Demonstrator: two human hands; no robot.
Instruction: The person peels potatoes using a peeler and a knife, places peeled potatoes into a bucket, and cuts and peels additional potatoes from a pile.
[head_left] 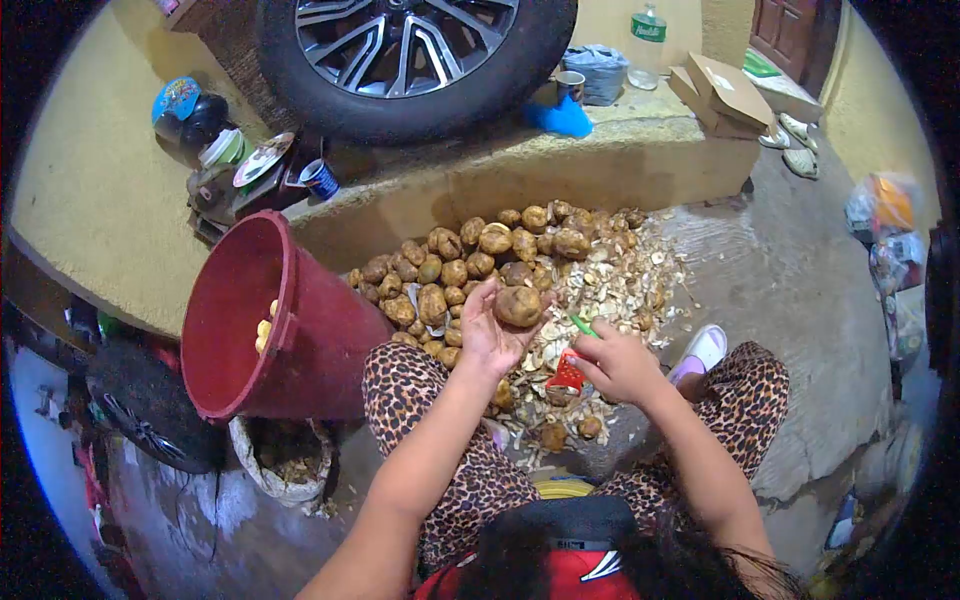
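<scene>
My left hand (pixel 497 335) is wrapped round a brown, unpeeled potato (pixel 518 307), holding it up above the pile. Close to its right, my right hand (pixel 624 366) grips a small green-handled tool (pixel 583 325); its blade cannot be made out. Just below the right fingers is a red piece with pale dots (pixel 567 373), and I cannot tell whether the hand touches it. Beyond both hands lies a heap of unpeeled potatoes (pixel 431 303) on the floor. Pale peelings (pixel 610 290) spread thickly to the right of them.
A large red bucket (pixel 335 335) with some peeled potatoes (pixel 264 335) inside tilts at the left. Below it stands a whitish sack (pixel 285 488). Behind the heap runs a concrete ledge (pixel 450 185) bearing a car wheel (pixel 400 110), a blue-and-white can (pixel 319 179) and a cardboard box (pixel 730 88).
</scene>
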